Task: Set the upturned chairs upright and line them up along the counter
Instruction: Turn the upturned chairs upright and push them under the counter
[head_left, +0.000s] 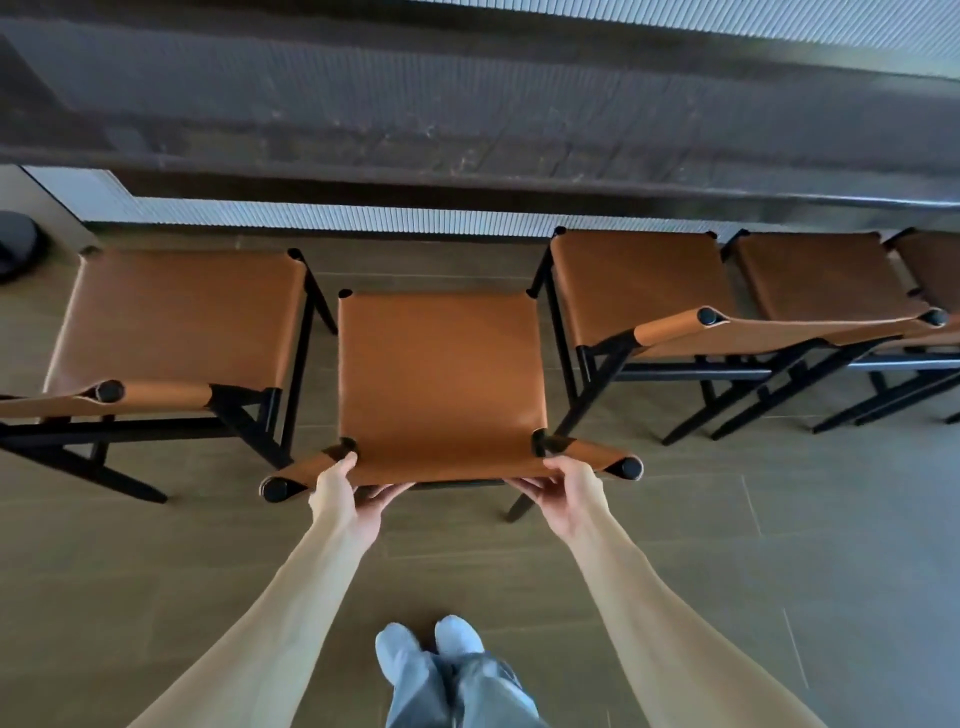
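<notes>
We hold the middle chair (441, 384) by its leather backrest, left hand (340, 501) and right hand (563, 496) each in a clenched grip around the strap. It stands upright but proud of its neighbours, so we should push evenly until its seat lines up under the table (467, 156).
</notes>
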